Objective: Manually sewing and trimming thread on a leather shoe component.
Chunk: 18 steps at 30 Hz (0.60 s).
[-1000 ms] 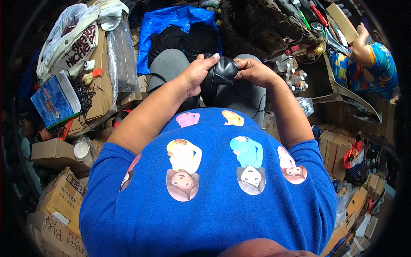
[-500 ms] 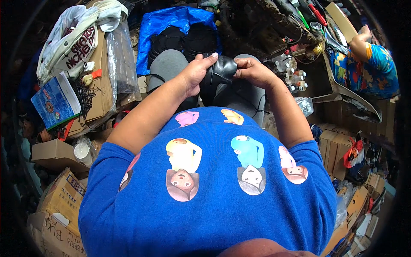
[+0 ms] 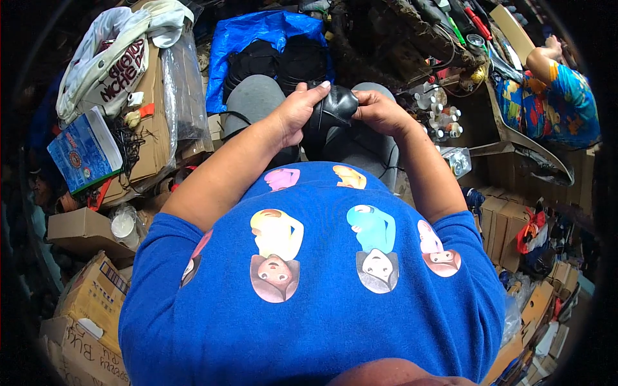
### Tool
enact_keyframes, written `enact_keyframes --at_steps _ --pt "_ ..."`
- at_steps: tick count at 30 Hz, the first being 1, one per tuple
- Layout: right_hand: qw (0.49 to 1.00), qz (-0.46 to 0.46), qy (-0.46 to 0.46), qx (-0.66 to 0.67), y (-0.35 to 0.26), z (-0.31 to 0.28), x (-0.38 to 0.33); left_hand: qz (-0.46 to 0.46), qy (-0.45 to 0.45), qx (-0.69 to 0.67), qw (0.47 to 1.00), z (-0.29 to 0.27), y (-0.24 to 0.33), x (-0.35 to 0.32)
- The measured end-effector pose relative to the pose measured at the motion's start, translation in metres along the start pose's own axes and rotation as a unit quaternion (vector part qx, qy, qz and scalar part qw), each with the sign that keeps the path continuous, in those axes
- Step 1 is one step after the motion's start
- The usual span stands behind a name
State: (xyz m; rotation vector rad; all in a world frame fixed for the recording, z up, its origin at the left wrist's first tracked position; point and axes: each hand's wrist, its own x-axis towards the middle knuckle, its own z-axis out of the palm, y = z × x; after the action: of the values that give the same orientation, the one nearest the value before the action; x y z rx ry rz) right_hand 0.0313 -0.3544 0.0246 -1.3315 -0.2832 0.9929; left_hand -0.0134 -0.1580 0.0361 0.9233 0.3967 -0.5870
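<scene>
Between my knees I hold a glossy black leather shoe upper (image 3: 338,105), its rounded end toward the right. My left hand (image 3: 300,114) grips its left side, thumb stretched along the top edge and fingers curled beneath. At the right edge, my right hand (image 3: 380,110) pinches the leather between thumb and fingers. My palms and the leather hide part of the underside. Just beyond my knees, stacks of black pieces (image 3: 253,61) lie on a blue plastic sheet (image 3: 222,45).
To the left are a white printed cloth bag (image 3: 96,77), a blue book (image 3: 84,151) and cardboard boxes (image 3: 87,228). Small bottles (image 3: 444,119) stand right of my knee. Farther right, another person in a colourful patterned garment (image 3: 566,106) sits near tools.
The shoe upper has turned slightly, and its rounded end shows a little more to the right. Both hands keep their grip with only small shifts.
</scene>
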Motion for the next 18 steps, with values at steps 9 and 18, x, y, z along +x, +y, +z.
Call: enact_keyframes --at_steps 9,18 --pt "0.996 -0.011 0.020 -0.085 -0.005 -0.006 0.004 0.001 -0.013 0.016 1.000 -0.003 0.002 0.006" --pt "0.995 0.006 0.021 -0.096 -0.012 -0.006 -0.005 -0.008 -0.040 0.009 0.999 -0.006 -0.002 0.013"
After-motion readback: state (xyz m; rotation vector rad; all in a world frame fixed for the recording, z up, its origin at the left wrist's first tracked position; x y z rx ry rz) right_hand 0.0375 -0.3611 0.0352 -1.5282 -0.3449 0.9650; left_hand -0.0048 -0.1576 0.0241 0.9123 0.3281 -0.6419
